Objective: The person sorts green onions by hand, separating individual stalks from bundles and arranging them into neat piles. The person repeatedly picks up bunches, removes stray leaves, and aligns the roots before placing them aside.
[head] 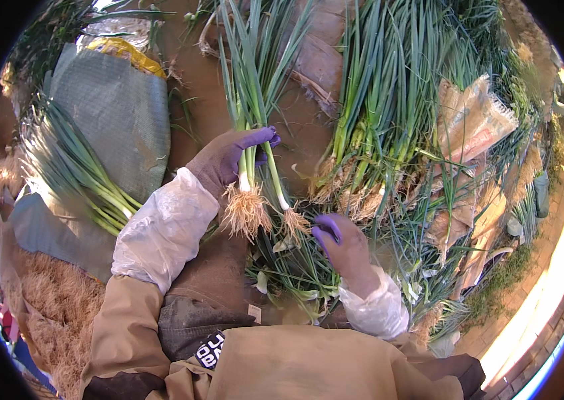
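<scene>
My left hand (pixel 232 155), in a brown glove with purple fingertips, grips a small bunch of green onions (pixel 247 167). Their long leaves point away from me, and pale fibrous roots (pixel 247 212) hang towards me. One green onion (pixel 277 182) angles apart from the others, its root tuft (pixel 294 223) off to the right. Just right of that tuft is my right hand (pixel 343 242), gloved alike and slightly blurred. A gap shows between its thumb and curled fingers; whether they touch the root ends is unclear. Translucent plastic sleeves (pixel 167 230) cover both my forearms.
A large pile of green onions with roots (pixel 387 110) lies at the right. Loose leaves and peelings (pixel 307 280) cover the ground before me. More green onions (pixel 86 175) rest at the left by a grey-green woven sack (pixel 116 110). A torn woven sack (pixel 472 120) lies far right.
</scene>
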The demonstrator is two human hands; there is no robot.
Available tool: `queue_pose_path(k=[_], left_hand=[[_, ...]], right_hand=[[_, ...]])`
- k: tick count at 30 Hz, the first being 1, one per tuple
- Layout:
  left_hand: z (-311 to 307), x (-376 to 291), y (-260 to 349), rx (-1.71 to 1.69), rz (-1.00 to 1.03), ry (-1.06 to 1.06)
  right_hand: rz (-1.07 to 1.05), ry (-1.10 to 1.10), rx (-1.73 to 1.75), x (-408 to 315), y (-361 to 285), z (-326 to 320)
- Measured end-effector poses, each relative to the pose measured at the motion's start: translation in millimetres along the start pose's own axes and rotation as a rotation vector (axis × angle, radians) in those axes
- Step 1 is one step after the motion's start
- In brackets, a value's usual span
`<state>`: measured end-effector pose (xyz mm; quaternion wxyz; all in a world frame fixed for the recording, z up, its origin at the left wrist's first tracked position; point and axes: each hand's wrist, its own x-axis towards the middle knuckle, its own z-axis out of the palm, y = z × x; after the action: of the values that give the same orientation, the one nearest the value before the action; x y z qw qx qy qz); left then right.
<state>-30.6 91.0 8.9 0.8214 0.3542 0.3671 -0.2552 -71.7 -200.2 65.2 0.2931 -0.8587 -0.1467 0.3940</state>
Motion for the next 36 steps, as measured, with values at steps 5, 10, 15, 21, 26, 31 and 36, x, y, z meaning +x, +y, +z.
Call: queue_pose_path(k=[5,10,15,21,26,31,36], left_hand=[[18,-2,9,-0.168,-0.007,-0.105],[9,-7,9,-0.190,0.025,-0.048],[18,-8,10,-0.278,0.006,-0.087],[7,12,-7,-0.084,-0.024,-0.095],[9,25,-20,0.249,0.060,-0.254],[19,12,8,0.104,0.032,-0.073],[-22,28,-23,0.047,0.012,-0.222]], right_hand=[[-0.004,-0.021,-0.002,44,-16,17],[0.375,0.305,0.095,119,32,-12],[0.580,0.056,-0.453,152,30,-34],[0.138,0.298,-0.155,89,4,-21],[-0.164,0.149,-0.382,51,-45,8],[0.117,-0.356,-0.792,15,57,16],[0.007,0.166,0.189,44,-2,-5]])
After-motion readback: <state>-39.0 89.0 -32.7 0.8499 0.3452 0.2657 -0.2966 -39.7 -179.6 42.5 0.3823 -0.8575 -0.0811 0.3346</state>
